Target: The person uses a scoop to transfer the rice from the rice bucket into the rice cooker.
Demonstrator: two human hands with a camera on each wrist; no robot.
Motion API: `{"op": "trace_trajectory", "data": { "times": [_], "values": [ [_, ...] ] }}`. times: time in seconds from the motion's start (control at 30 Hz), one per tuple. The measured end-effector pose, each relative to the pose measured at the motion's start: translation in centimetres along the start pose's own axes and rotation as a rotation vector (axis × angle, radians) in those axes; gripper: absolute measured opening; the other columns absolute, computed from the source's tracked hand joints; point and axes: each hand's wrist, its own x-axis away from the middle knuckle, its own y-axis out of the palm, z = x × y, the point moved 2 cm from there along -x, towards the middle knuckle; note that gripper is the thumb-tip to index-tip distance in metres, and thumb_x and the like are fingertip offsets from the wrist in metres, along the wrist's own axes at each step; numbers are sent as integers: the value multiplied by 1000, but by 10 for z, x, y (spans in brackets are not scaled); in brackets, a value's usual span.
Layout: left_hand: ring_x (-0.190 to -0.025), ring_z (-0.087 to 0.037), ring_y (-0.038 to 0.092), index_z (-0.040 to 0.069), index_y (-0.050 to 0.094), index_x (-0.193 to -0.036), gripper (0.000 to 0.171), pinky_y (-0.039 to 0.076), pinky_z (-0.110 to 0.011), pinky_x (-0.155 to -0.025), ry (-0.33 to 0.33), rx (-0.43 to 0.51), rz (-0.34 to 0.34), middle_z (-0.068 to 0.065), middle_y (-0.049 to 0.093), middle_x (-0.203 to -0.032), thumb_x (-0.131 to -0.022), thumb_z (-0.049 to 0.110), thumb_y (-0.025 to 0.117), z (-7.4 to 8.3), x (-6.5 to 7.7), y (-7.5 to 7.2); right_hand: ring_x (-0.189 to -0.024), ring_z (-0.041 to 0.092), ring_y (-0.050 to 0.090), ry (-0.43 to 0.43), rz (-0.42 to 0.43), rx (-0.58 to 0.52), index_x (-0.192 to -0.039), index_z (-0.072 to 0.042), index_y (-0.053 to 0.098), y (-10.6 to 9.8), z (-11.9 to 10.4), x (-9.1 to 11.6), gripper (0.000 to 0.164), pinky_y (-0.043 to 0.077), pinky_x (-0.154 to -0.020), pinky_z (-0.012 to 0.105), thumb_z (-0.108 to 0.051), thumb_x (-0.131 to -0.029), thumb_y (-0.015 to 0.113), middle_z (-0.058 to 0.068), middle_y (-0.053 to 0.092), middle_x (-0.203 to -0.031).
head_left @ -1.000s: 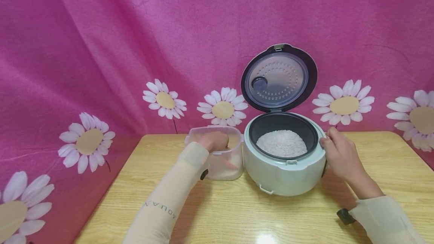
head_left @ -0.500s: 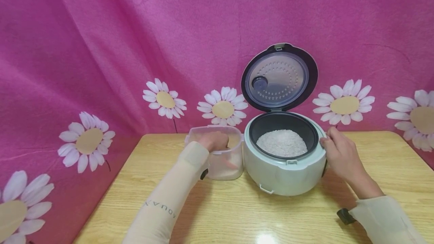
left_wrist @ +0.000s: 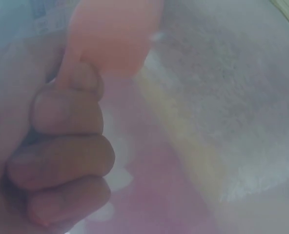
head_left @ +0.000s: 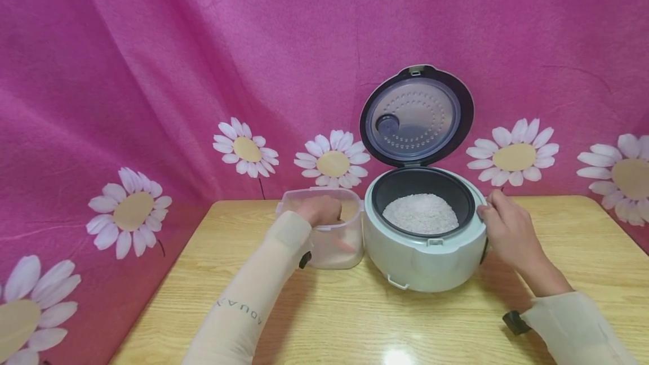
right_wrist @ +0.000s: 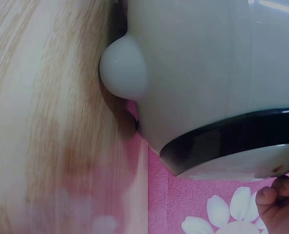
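My left hand (head_left: 321, 210) reaches down inside a clear plastic container (head_left: 332, 261). In the left wrist view its curled fingers grip a pink plastic scoop (left_wrist: 115, 36) by the handle, beside grains of rice (left_wrist: 242, 78). Right of the container stands a pale green rice cooker (head_left: 423, 269), its lid (head_left: 418, 114) raised. White rice (head_left: 421, 214) is heaped in the dark inner pot (head_left: 398, 182). At the cooker's right side my right hand (head_left: 509, 235) holds it near the rim, thumb on the edge. Most of that hand's fingers are hidden in the head view.
Both vessels stand on a light wooden table (head_left: 314, 320). A pink curtain (head_left: 284, 61) with daisies hangs behind and along the left. On the cooker's front sits a small white loop (head_left: 398, 284).
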Motion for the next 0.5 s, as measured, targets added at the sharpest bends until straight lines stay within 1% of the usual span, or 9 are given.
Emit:
{"op": "trace_trajectory", "data": {
  "times": [0.03,0.1,0.23,0.3,0.37,0.47,0.5],
  "values": [
    [-69,-16,60,20,67,-76,16,49,-31,-62,-1,6,-2,2,62,-74,-90,28,70,0,0,0,-68,5,39,0,2,0,-88,-8,50,0,0,0,16,32,-59,28,-17,-101,46,2,43,-73],
    [-68,-16,60,20,67,-76,18,48,-31,-61,16,5,-4,2,61,-73,-91,29,69,0,3,0,-68,5,39,-1,2,-1,-88,-9,50,-1,0,0,16,32,-59,28,-17,-101,46,2,43,-74],
    [-65,-14,56,21,66,-74,20,46,-29,-61,61,-42,-8,3,56,-71,-91,31,68,2,7,-3,-68,6,39,-1,3,-4,-87,-9,50,-1,0,1,17,32,-59,28,-17,-101,46,2,43,-73],
    [-63,-13,53,21,65,-73,23,44,-28,-61,99,-76,-16,4,52,-68,-92,32,67,3,7,-3,-68,6,39,-1,7,-7,-87,-9,50,-1,0,1,16,32,-59,29,-17,-101,47,2,43,-73],
    [-62,-12,51,22,64,-72,24,44,-28,-61,111,-85,-18,5,50,-67,-93,33,66,2,7,-3,-69,5,39,-2,12,-11,-87,-9,50,-1,0,1,16,32,-59,28,-16,-101,48,2,44,-73],
    [-63,-12,51,22,65,-72,25,44,-29,-61,137,-84,-23,4,50,-66,-93,37,66,0,4,-2,-69,5,40,-7,17,-18,-86,-9,50,0,-1,1,16,33,-59,29,-16,-100,49,2,44,-73],
    [-64,-12,53,22,65,-73,25,45,-29,-61,130,-69,-24,4,52,-67,-92,38,66,-1,3,-2,-69,6,40,-7,15,-21,-87,-9,50,0,-2,0,16,33,-59,28,-17,-100,49,2,44,-73]
  ]
}}
